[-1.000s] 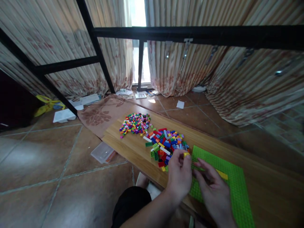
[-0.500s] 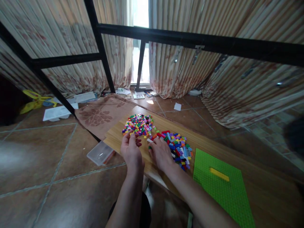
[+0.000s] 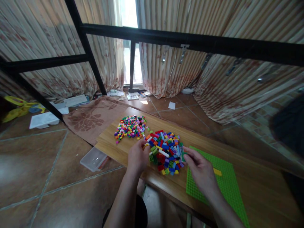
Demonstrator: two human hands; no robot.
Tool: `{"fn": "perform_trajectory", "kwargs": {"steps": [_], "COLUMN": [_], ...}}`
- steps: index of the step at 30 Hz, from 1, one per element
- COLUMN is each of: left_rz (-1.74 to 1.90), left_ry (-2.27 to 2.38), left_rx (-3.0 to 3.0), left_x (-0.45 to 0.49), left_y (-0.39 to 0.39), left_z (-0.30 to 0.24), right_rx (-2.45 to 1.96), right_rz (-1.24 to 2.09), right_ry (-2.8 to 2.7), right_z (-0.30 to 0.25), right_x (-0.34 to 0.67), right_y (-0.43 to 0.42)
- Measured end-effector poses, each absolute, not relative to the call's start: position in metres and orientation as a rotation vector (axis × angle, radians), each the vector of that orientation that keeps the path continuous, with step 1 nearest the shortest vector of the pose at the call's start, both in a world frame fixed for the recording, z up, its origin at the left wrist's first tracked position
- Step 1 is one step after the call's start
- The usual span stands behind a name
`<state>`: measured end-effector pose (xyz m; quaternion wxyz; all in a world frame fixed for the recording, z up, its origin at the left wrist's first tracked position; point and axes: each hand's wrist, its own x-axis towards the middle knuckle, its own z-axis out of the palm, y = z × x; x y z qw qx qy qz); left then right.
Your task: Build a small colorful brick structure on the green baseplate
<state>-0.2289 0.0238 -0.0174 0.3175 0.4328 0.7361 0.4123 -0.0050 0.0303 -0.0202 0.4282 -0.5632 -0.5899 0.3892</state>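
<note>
A pile of mixed building bricks (image 3: pixel 163 152) lies on the wooden bench between my hands. My right hand (image 3: pixel 201 167) is at the pile's right side, thumb and fingers closed on a green brick (image 3: pixel 183 155), partly over the green baseplate. My left hand (image 3: pixel 138 157) is curled at the left edge of the pile; bits of yellow and orange show by its fingertips, and what it holds is hidden. A yellow strip brick (image 3: pixel 217 172) sits on the studded green baseplate (image 3: pixel 228 190), partly behind my right hand.
A heap of tiny coloured bricks (image 3: pixel 130 126) lies farther left on the wooden bench (image 3: pixel 109 134). A clear plastic box (image 3: pixel 93 159) stands on the tiled floor by the bench's left end. A black metal frame (image 3: pixel 152 35) crosses in front of striped curtains (image 3: pixel 171 69).
My right hand has moved right, from the pile's left side to its right side, with the green brick. My left hand has turned and come down to the pile's left edge. The view has shifted slightly.
</note>
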Motion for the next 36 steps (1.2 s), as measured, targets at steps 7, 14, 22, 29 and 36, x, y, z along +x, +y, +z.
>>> {"fn": "perform_trajectory", "kwargs": {"steps": [7,14,22,29,36], "left_rz": [0.641,0.575,0.534,0.958,1.300], "left_ry": [2.200,2.209,2.350,2.279,1.550], "left_rx": [1.354,1.458,1.492,1.610,1.949], "left_x": [-0.221,-0.217,-0.213,-0.189,-0.115], "left_y": [0.030,0.037,0.036,0.038,0.024], "left_z": [-0.019,-0.024,-0.014,-0.010,-0.022], "right_rx": [-1.394,-1.411,-1.709,-1.850,-1.938], "right_rz": [1.111,1.064,0.684,0.425,0.485], "right_ry": [-0.940,-0.957,-1.292,-1.494,-1.739], "right_z": [-0.028,-0.033,-0.034,-0.033,-0.040], "right_x": [0.046,0.073,0.109,0.127,0.143], "right_y": [0.023,0.025,0.013,0.007,0.005]}}
